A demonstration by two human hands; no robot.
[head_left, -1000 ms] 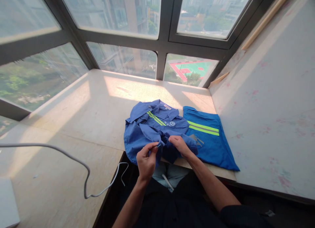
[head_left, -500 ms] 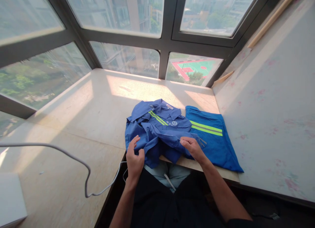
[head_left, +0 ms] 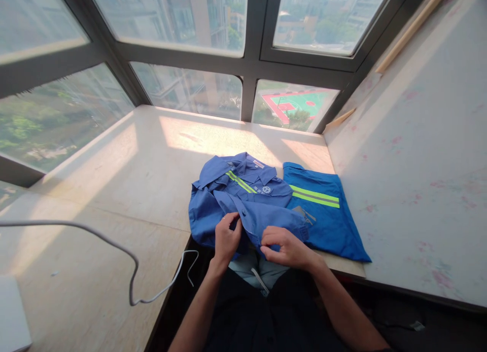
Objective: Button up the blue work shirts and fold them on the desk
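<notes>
A blue work jacket (head_left: 213,177) with a yellow-green reflective stripe and a white gear logo lies rumpled at the sill's front edge, its collar toward the window. My left hand (head_left: 227,236) pinches the jacket's front flap near a button. To its right, my right hand (head_left: 283,246) has its fingers curled at the lower edge of the same cloth, thumb close to the fingertips. Folded blue trousers (head_left: 323,222) with a similar stripe lie to the right, partly under the jacket's cloth. A grey tag (head_left: 304,216) shows beside the jacket's edge.
The broad pale sill (head_left: 152,159) runs up to the windows, with a patterned wall (head_left: 411,189) on the right. A grey cable (head_left: 131,271) loops across the sill's left part. A white box (head_left: 13,311) sits at the lower left corner.
My left hand has moved right and closed on the jacket's flap. My right hand has come left and down along its lower edge. The flap is drawn flatter, and the view has shifted slightly.
</notes>
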